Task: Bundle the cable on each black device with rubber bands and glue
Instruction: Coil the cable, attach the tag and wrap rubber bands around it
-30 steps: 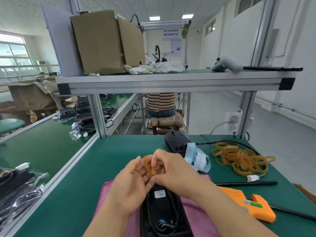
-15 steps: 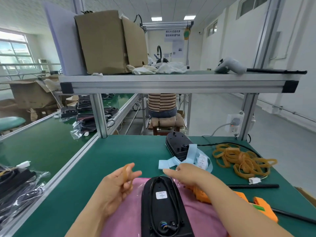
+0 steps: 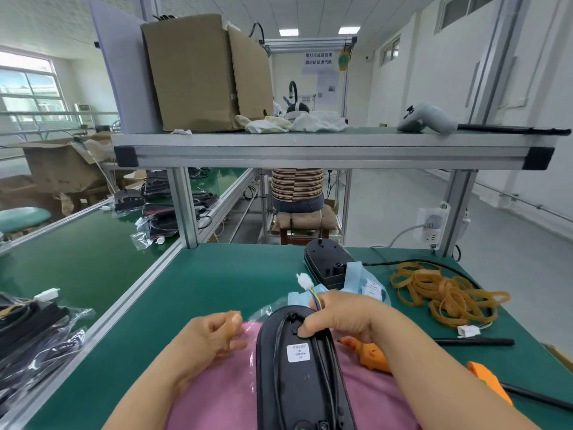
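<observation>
The black device [image 3: 297,386] lies lengthwise in front of me on the pink cloth [image 3: 223,395], back side up, so its cable channel faces me and the cloth keeps the housing off the green workbench [image 3: 201,283]. My right hand [image 3: 341,318] is curled over its far end. The fingers are closed round the cable [image 3: 314,297] where the coloured wires come out, and the thumb presses down on the housing to steady it. The white connector [image 3: 302,280] sticks up clear of my grip, which leaves the loose end free for gathering into a loop. My left hand [image 3: 207,339] waits just beside the device over the cloth, fingers bent and loosely closed on one rubber band [image 3: 231,328]. The band sits across the fingertips, ready to go over the cable once it is folded. I judge the bundling on this unit as barely begun, since no band is on the cable yet. The spare rubber bands [image 3: 446,296] lie heaped to my right, well within reach. The orange glue gun [image 3: 370,355] rests on the bench partly under my right forearm, close by for the gluing step. Farther back sits a second black device [image 3: 325,262] with a pale blue label strip [image 3: 366,280] draped over it. I cannot tell whether its cable is already tied.
</observation>
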`<act>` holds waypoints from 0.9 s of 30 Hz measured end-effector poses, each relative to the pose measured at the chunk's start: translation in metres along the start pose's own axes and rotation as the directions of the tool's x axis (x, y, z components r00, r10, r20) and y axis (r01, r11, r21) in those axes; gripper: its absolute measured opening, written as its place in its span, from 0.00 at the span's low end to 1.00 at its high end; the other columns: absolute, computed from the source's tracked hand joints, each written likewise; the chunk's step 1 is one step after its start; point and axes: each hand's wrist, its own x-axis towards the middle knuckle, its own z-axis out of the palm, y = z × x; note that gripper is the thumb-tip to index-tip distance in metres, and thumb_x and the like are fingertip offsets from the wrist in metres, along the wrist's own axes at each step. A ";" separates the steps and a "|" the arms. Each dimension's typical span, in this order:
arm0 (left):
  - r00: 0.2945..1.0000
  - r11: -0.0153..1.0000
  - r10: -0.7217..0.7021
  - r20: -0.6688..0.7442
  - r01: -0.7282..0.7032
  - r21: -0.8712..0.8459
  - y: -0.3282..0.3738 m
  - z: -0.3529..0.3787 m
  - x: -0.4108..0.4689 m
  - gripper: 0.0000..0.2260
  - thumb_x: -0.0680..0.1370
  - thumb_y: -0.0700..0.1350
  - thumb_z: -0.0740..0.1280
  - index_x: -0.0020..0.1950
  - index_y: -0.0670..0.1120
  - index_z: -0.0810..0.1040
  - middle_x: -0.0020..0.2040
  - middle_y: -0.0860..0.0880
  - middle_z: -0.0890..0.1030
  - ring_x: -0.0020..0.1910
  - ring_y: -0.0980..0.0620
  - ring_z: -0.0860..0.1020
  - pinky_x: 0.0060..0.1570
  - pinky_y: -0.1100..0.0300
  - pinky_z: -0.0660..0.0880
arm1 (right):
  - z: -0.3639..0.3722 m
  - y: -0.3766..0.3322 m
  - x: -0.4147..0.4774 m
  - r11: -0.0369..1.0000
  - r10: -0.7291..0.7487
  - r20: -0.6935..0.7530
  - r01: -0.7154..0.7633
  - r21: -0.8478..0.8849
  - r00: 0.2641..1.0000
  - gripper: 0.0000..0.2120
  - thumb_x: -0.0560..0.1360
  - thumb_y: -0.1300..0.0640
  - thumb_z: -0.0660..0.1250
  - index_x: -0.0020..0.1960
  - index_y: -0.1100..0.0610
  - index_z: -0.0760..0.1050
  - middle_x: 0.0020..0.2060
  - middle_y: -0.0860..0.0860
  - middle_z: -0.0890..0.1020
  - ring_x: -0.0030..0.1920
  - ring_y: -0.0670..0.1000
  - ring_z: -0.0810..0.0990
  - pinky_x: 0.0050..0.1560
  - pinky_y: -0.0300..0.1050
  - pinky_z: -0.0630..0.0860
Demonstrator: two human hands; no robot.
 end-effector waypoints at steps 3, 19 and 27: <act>0.982 0.998 0.024 0.187 -0.013 -0.056 0.014 0.000 -0.005 0.38 0.60 0.70 0.75 0.62 0.48 0.80 0.56 0.49 0.84 0.53 0.51 0.80 0.57 0.54 0.73 | -0.001 -0.015 -0.016 0.982 -0.159 -0.019 0.160 0.099 0.987 0.19 0.59 0.59 0.74 0.48 0.58 0.73 0.41 0.58 0.77 0.43 0.54 0.76 0.47 0.51 0.72; 0.907 0.788 0.387 0.167 -0.419 0.450 0.075 0.040 -0.033 0.39 0.61 0.59 0.74 0.67 0.76 0.62 0.60 0.78 0.72 0.61 0.78 0.68 0.54 0.81 0.66 | 0.008 -0.046 -0.053 0.871 -0.391 -0.066 0.345 -0.350 0.918 0.25 0.72 0.60 0.71 0.62 0.41 0.66 0.51 0.46 0.81 0.52 0.47 0.81 0.57 0.48 0.78; 0.864 0.735 0.502 0.042 -0.452 0.506 0.068 0.052 -0.030 0.33 0.71 0.53 0.77 0.72 0.64 0.67 0.57 0.70 0.79 0.58 0.75 0.73 0.52 0.80 0.67 | 0.016 -0.040 -0.054 0.896 -0.424 -0.158 0.389 -0.215 0.892 0.24 0.69 0.54 0.69 0.61 0.37 0.68 0.51 0.41 0.81 0.52 0.43 0.80 0.60 0.48 0.77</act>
